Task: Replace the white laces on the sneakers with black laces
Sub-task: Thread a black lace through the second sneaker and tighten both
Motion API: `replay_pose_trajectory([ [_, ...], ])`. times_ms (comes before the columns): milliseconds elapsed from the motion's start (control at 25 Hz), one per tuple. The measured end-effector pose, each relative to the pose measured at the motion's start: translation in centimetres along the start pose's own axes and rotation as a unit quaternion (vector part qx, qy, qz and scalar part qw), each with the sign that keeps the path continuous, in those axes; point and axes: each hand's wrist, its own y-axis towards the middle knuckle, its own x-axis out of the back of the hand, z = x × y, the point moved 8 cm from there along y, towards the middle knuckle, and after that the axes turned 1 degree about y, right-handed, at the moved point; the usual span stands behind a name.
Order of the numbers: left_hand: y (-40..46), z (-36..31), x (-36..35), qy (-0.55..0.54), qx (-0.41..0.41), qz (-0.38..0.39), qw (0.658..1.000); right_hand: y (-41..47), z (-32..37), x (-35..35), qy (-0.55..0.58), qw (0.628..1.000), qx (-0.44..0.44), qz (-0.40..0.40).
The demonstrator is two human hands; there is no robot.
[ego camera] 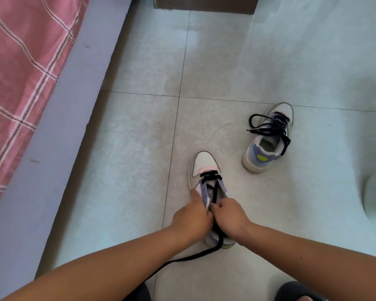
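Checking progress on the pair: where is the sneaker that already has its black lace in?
In the head view, the finished sneaker stands on the tiled floor, right of centre, beyond and to the right of the sneaker being laced, apart from both hands.

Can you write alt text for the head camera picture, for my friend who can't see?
Two hands, left and right, thread a black lace into a near sneaker on a tiled floor. A second sneaker, already laced black, sits further right.
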Motion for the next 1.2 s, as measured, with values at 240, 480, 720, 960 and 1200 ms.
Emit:
replay_pose_trajectory([
  [240,1.5,0.0,0.3,-0.018,0.009,0.000,1.000,-2.0,0.3,2.4,0.067,0.995,0.065,-0.038],
  [480,2.6,0.6,1.2,-0.001,0.042,-0.002,0.999,-3.3,1.1,-0.1,0.161,0.975,0.125,0.092],
  [720,2.1,1.7,1.9,0.024,0.059,0.010,0.998,-3.1,0.9,-0.5,0.087,0.980,0.149,0.100],
  [960,0.3,0.6,4.7,0.043,0.001,-0.140,0.989,-2.5,0.0,1.6,0.228,0.972,0.037,0.033],
  [1200,-2.6,3.3,2.6,0.053,0.011,-0.051,0.997,-3.2,-0.4,0.8,0.396,0.911,-0.053,0.100],
])
